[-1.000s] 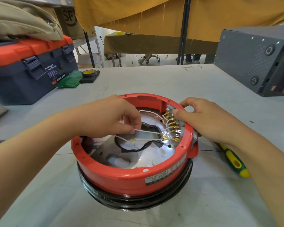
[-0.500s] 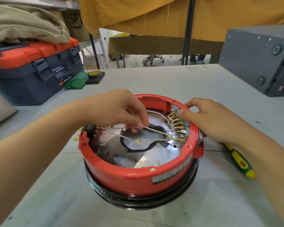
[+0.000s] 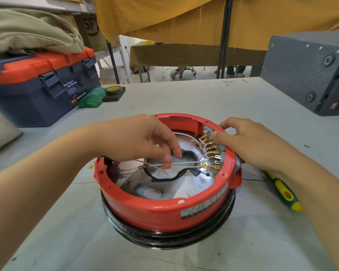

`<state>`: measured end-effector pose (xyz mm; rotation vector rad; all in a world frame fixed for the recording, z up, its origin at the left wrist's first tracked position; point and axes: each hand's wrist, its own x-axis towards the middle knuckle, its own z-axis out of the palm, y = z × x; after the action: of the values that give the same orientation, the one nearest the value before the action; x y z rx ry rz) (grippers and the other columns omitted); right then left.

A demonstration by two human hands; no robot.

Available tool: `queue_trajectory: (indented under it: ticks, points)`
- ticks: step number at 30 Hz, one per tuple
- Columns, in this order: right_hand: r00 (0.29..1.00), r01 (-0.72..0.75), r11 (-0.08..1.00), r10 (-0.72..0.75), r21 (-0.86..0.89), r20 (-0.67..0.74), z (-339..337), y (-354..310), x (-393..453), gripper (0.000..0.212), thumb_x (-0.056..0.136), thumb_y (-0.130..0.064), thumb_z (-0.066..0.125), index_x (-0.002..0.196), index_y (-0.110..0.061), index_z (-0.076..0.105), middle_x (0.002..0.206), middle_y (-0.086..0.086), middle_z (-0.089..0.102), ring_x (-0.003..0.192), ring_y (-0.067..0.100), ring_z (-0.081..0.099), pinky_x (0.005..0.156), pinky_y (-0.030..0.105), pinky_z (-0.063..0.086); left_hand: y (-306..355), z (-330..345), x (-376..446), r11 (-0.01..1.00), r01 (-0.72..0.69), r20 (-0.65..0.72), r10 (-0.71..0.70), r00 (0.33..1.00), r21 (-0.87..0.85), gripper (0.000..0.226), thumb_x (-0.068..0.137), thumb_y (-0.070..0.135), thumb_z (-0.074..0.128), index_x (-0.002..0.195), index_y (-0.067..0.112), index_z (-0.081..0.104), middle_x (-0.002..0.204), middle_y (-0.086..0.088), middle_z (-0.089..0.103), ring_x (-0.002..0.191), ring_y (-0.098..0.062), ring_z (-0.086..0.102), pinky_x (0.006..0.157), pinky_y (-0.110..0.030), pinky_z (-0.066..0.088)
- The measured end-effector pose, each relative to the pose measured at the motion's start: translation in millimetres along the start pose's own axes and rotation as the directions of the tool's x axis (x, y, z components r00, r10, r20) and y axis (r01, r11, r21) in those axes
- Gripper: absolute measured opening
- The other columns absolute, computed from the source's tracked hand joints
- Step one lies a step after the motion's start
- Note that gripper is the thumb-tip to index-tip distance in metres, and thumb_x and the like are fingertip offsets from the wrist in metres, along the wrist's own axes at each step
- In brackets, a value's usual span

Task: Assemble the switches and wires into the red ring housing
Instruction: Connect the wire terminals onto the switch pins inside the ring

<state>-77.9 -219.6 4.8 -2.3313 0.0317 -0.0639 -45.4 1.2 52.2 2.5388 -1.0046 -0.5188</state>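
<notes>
The red ring housing (image 3: 164,210) stands in the middle of the grey table (image 3: 184,98), on top of a black round base (image 3: 164,237). Inside the housing lies a shiny metal plate (image 3: 190,184) with a dark opening in its centre.

At the right inner wall of the housing sits a grey switch block (image 3: 218,151), and a row of brass terminals (image 3: 210,151) with white wires (image 3: 184,163) goes from it toward the centre of the housing. The left hand (image 3: 145,141) reaches over the left rim into the housing; its thumb and fingers are curled and pinch one of the white wires above the dark opening. The right hand (image 3: 249,141) lies over the right rim of the housing. Its fingers are bent around the rim and the top of the switch block, with the thumb inside against the block and the other fingers on the outer side.

Right of the housing, partly under the right forearm, a green and yellow screwdriver (image 3: 284,192) lies on the table. Far left of the housing stands a blue toolbox with an orange lid (image 3: 41,83), and a beige cloth (image 3: 27,34) is on top of it. Between the toolbox and the housing, farther back, is a green bag (image 3: 90,98) and a roll of yellow tape (image 3: 114,89). Far right of the housing is a grey metal box (image 3: 309,71).
</notes>
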Motion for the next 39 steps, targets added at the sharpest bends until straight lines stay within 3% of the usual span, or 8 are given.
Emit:
queue_trajectory:
  ticks: [8, 11, 18, 22, 26, 30, 34, 39]
  points:
    - [1.000, 0.004, 1.000, -0.004, -0.004, -0.019, 0, 2, 2, 0.027, 0.091, -0.046, 0.050, 0.105, -0.025, 0.058, 0.058, -0.005, 0.063, 0.051, 0.002, 0.055, 0.052, 0.021, 0.037, 17, 2, 15, 0.991, -0.119, -0.183, 0.107, 0.977, -0.056, 0.011, 0.083, 0.020, 0.068, 0.093, 0.025, 0.072, 0.085, 0.010, 0.072, 0.079, -0.001, 0.066, 0.078, -0.021, 0.050]
    - [0.999, 0.014, 1.000, -0.014, 0.019, -0.030, 1, 3, 3, 0.023, 0.090, -0.042, 0.051, 0.100, -0.023, 0.059, 0.046, -0.004, 0.062, 0.041, -0.004, 0.053, 0.042, 0.011, 0.035, 25, 13, 26, 0.986, -0.166, -0.176, 0.162, 0.971, -0.005, 0.008, 0.082, 0.019, 0.070, 0.089, 0.023, 0.070, 0.082, 0.008, 0.071, 0.077, 0.000, 0.064, 0.072, -0.014, 0.048]
    - [0.999, 0.023, 0.999, -0.021, 0.046, -0.042, 1, 4, 5, 0.023, 0.090, -0.041, 0.051, 0.099, -0.022, 0.059, 0.046, -0.004, 0.064, 0.043, -0.007, 0.055, 0.044, 0.005, 0.036, 24, 26, 35, 0.972, -0.236, -0.196, 0.230, 0.953, -0.004, 0.009, 0.081, 0.018, 0.070, 0.087, 0.023, 0.073, 0.077, 0.009, 0.071, 0.070, 0.000, 0.062, 0.064, -0.016, 0.047]
    - [0.999, 0.021, 0.998, -0.019, 0.052, -0.034, 2, 4, 5, 0.025, 0.091, -0.045, 0.050, 0.101, -0.024, 0.058, 0.051, -0.005, 0.066, 0.047, -0.008, 0.057, 0.046, 0.003, 0.037, 20, 29, 35, 0.974, -0.224, -0.189, 0.215, 0.958, -0.027, 0.013, 0.083, 0.016, 0.068, 0.088, 0.026, 0.073, 0.080, 0.008, 0.071, 0.074, -0.002, 0.065, 0.072, -0.026, 0.050]
    - [0.999, 0.017, 0.998, -0.015, 0.062, -0.031, 1, 3, 4, 0.024, 0.091, -0.043, 0.051, 0.101, -0.023, 0.058, 0.048, -0.004, 0.065, 0.044, -0.006, 0.057, 0.041, 0.005, 0.035, 15, 27, 31, 0.969, -0.214, -0.124, 0.199, 0.972, -0.122, 0.015, 0.083, 0.013, 0.068, 0.090, 0.025, 0.074, 0.079, 0.005, 0.072, 0.073, -0.003, 0.065, 0.071, -0.020, 0.051]
    - [0.999, 0.014, 0.998, -0.012, 0.055, -0.037, 2, 4, 5, 0.024, 0.091, -0.045, 0.050, 0.103, -0.024, 0.057, 0.056, 0.000, 0.068, 0.050, -0.007, 0.059, 0.044, 0.002, 0.036, 13, 26, 32, 0.964, -0.209, -0.117, 0.191, 0.975, -0.162, 0.010, 0.081, 0.017, 0.072, 0.087, 0.024, 0.075, 0.078, 0.004, 0.072, 0.072, -0.008, 0.065, 0.070, -0.024, 0.052]
    - [0.999, 0.015, 0.998, -0.013, 0.056, -0.036, 2, 4, 5, 0.025, 0.091, -0.045, 0.050, 0.102, -0.024, 0.057, 0.058, 0.001, 0.068, 0.051, -0.007, 0.060, 0.045, 0.002, 0.037, 14, 30, 32, 0.964, -0.228, -0.143, 0.208, 0.968, -0.137, 0.006, 0.082, 0.017, 0.071, 0.084, 0.022, 0.074, 0.075, 0.011, 0.071, 0.071, -0.001, 0.065, 0.065, -0.010, 0.046]
    - [0.999, 0.033, 0.998, -0.031, 0.058, -0.040, 2, 5, 5, 0.022, 0.091, -0.042, 0.051, 0.101, -0.023, 0.058, 0.055, 0.000, 0.067, 0.049, -0.006, 0.059, 0.046, 0.003, 0.038, 18, 34, 30, 0.964, -0.262, -0.197, 0.250, 0.948, -0.039, 0.005, 0.084, 0.018, 0.068, 0.082, 0.021, 0.071, 0.068, 0.014, 0.066, 0.068, 0.001, 0.062, 0.063, -0.008, 0.041]
